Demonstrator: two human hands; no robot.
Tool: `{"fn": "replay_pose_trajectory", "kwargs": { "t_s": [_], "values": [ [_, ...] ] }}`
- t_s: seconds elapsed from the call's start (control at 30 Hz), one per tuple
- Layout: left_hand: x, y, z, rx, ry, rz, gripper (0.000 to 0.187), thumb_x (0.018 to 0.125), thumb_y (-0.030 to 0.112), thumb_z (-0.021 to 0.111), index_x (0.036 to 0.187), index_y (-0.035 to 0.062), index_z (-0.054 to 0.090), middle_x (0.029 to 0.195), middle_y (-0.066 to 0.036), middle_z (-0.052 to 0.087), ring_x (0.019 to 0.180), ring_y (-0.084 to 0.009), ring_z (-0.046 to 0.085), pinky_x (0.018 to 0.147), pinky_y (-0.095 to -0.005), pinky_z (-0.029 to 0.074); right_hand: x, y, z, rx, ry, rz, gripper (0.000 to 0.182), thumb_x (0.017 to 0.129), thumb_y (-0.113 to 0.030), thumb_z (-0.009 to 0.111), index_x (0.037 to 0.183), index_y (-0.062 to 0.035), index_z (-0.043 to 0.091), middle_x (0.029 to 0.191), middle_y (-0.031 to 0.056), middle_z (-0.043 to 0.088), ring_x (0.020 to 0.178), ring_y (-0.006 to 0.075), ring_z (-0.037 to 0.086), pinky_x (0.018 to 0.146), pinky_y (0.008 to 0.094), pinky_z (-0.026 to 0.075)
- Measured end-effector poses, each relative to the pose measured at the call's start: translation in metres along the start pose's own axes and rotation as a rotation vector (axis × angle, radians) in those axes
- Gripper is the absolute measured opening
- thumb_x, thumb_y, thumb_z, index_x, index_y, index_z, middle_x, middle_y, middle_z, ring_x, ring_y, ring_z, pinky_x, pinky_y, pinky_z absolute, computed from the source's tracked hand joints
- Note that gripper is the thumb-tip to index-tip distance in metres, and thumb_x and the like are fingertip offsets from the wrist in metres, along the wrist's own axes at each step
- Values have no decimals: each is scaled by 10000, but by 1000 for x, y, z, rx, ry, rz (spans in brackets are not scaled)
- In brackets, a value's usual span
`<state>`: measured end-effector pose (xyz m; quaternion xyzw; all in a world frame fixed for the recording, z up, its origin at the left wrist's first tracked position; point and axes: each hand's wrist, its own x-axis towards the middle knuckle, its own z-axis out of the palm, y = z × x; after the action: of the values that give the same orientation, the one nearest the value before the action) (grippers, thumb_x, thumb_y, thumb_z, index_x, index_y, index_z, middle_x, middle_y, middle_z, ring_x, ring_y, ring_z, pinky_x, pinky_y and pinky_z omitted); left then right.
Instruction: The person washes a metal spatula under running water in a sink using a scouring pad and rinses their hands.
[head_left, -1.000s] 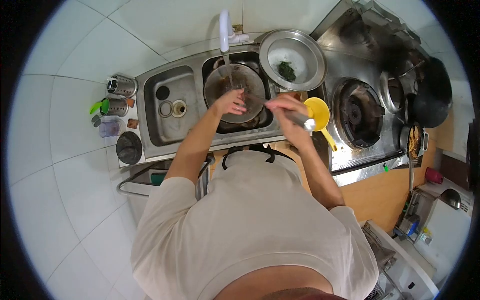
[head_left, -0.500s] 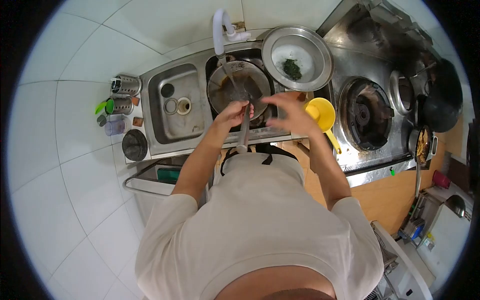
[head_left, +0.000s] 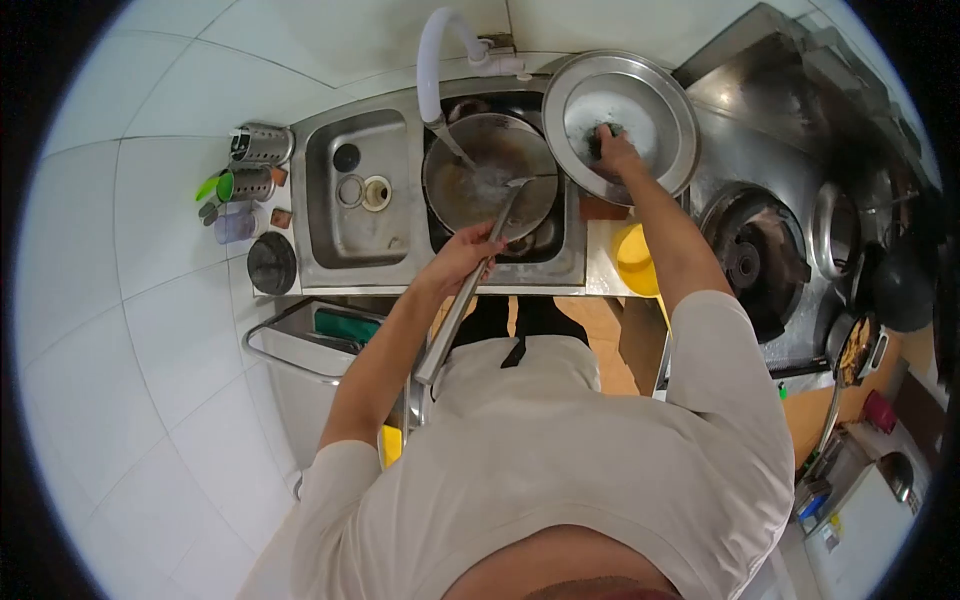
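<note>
Left hand [head_left: 470,257] grips a spatula [head_left: 450,330] over the watery pan [head_left: 455,190]; beside it, right hand [head_left: 617,153] touches a clump [head_left: 597,145] in a bowl [head_left: 672,150], grip unclear.

From where I stand: single camera, mounted on the wearer's head [head_left: 605,591], facing forward and steeply down. The wearer's shirt [head_left: 600,450] fills the lower centre at close range. The left hand [head_left: 468,258] and right hand [head_left: 616,152] fall within coverage, above centre. Sink [head_left: 335,225] occupies upper centre-left, farther from the lens; stove [head_left: 742,140], right side; tiled wall [head_left: 80,230], left side. Field very wide; straight edges bow, frame corners darkened.
</note>
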<state>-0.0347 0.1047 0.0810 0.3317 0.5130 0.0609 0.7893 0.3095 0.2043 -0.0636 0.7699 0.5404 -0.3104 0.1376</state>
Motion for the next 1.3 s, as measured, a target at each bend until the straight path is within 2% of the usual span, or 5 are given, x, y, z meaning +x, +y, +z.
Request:
{"fn": "replay_pose_trajectory", "kwargs": {
  "t_s": [0.37,0.5,0.83,1.07,1.3],
  "values": [
    [-39,-23,-12,313,2,119,663,879,66,604,1465,53,294,1078,-32,561,686,-87,527,561,-251,479,-7,4,-32,1037,-30,22,589,778,-110,620,1335,-75,435,1088,115,620,983,243,598,825,325,491],
    [-59,-27,-23,322,-23,68,685,905,70,577,1497,83,233,1136,-38,547,689,-93,541,590,-250,490,-93,-18,-59,1094,281,-438,523,739,-96,669,1247,-99,547,1123,76,624,995,207,588,880,308,458],
    [-116,-25,-65,1018,92,520,400,914,113,551,1291,25,453,841,-250,612,787,-385,609,657,-431,466,-202,-115,5,917,438,-539,440,759,-281,739,1150,-116,622,1160,172,602,1086,334,570,936,387,440],
    [-164,-18,-86,1296,125,610,454,905,116,558,1333,54,421,835,-238,615,756,-426,597,632,-477,446,-229,-145,-31,308,898,-1284,314,735,-300,733,956,-84,678,1156,206,569,1092,397,529,951,449,431],
    [-186,-9,-102,1522,224,719,487,896,110,554,1356,95,396,957,-216,623,779,-414,617,644,-497,488,-213,-151,-69,255,893,-1145,272,749,-354,711,768,-93,638,712,101,599,692,314,602,609,409,481]
  ]
}}
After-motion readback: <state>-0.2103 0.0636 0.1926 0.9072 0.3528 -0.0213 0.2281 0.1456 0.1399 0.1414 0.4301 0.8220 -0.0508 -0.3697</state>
